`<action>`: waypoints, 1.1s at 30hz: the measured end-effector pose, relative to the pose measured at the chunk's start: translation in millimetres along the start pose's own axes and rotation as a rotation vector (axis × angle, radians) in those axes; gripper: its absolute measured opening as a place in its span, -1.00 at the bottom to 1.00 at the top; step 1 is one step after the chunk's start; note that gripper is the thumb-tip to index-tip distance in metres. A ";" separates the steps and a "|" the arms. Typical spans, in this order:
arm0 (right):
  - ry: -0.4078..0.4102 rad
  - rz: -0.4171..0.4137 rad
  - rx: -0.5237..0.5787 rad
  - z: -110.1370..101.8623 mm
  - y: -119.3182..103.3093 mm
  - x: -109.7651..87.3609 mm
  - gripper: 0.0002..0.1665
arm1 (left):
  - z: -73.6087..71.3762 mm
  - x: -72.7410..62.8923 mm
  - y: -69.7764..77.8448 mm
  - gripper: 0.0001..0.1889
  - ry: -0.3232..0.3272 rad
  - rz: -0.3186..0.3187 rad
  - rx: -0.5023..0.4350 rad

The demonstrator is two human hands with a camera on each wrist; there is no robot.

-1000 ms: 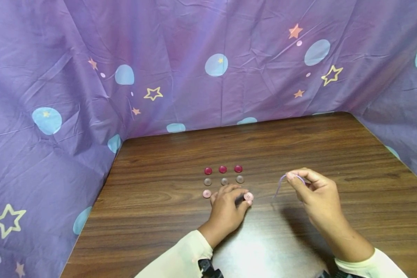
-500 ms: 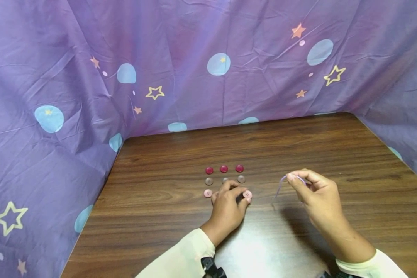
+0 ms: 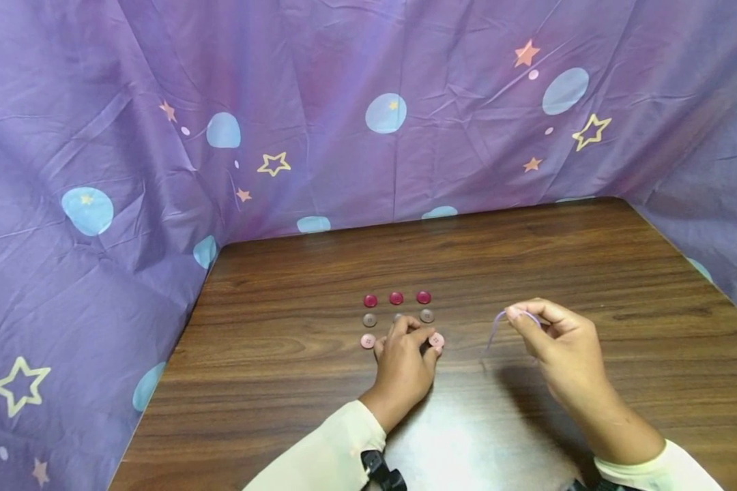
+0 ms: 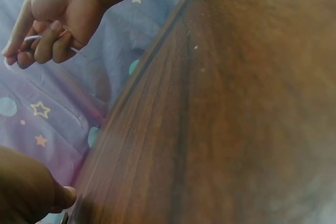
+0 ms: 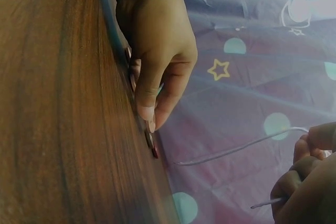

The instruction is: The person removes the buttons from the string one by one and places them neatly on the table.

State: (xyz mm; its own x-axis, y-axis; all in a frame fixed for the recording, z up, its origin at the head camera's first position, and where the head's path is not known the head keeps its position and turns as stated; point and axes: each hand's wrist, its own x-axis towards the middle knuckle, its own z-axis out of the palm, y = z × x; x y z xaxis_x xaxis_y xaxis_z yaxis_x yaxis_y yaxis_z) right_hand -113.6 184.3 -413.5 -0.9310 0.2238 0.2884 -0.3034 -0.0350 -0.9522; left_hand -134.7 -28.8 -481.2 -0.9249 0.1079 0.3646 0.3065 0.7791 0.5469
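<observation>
Between thumb and fingertips, my left hand (image 3: pixel 404 363) pinches a pink button (image 3: pixel 437 339) with holes, low over the wooden table at the right end of the nearest row. Another pink button (image 3: pixel 368 341) lies just left of that hand. What lies under the hand is hidden. My right hand (image 3: pixel 561 351) is raised to the right and pinches a thin purple cord (image 3: pixel 494 327), whose free end hangs down toward the left. In the right wrist view the cord (image 5: pixel 236 149) stretches out from the fingers, with a second end showing below them.
Behind the left hand are three brown-grey buttons, the middle one partly covered, with the right one (image 3: pixel 426 316) in full view. Farther back lie three dark red buttons (image 3: pixel 396 299). A purple patterned cloth (image 3: pixel 319 123) hangs around the brown table (image 3: pixel 270 389).
My left hand has moved slightly forward with the pink button, now nearer the brown-grey row and covering more of the middle button there. The right hand and cord stay almost still.
</observation>
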 end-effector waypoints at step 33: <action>-0.003 0.010 0.009 0.7 0.6 0.2 -0.80 | 1.4 4.6 0.2 -0.82 0.011 0.010 0.104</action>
State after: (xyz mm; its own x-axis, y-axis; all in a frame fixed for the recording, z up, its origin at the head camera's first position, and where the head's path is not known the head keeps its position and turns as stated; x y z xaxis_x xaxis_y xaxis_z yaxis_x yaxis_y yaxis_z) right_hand -114.1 183.6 -413.9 -0.9345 0.2201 0.2796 -0.2962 -0.0455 -0.9540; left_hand -139.2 -27.3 -480.5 -0.9192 0.1103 0.3781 0.2906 0.8379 0.4620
